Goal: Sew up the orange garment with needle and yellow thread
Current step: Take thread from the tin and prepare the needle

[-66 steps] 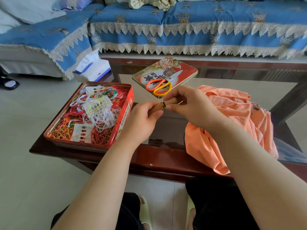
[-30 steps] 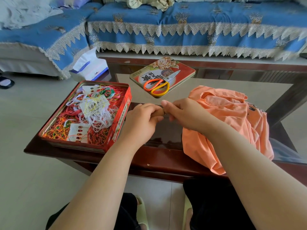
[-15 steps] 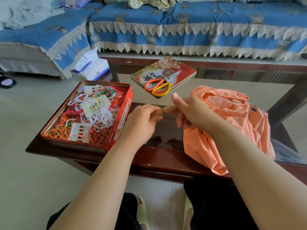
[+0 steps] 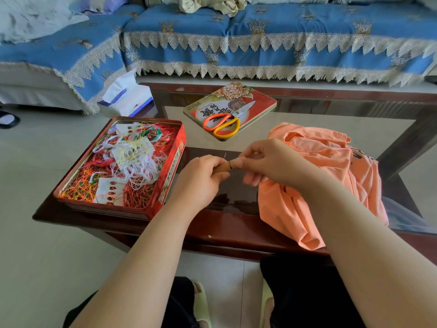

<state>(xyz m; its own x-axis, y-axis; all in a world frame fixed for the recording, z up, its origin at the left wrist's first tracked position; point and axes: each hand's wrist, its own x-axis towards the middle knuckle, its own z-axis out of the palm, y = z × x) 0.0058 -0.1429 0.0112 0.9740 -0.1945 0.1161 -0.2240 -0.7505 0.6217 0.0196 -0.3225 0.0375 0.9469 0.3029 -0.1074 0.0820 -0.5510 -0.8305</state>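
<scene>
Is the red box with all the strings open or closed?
Open. The red metal tin has no lid on, so the tangled coloured threads inside show. Its flowered red lid lies apart on the glass table.

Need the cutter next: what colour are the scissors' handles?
One orange, one yellow, on the scissors lying on the tin lid; head view.

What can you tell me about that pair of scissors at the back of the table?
The scissors lie flat and closed on a red tin lid printed with flowers, on the far side of the glass-topped table. One handle loop is orange, the other yellow, apparently plastic; the blades look like bright metal and point away to the right, the loops toward the person. Neither hand touches them, and they lie apart from the orange garment.
</scene>
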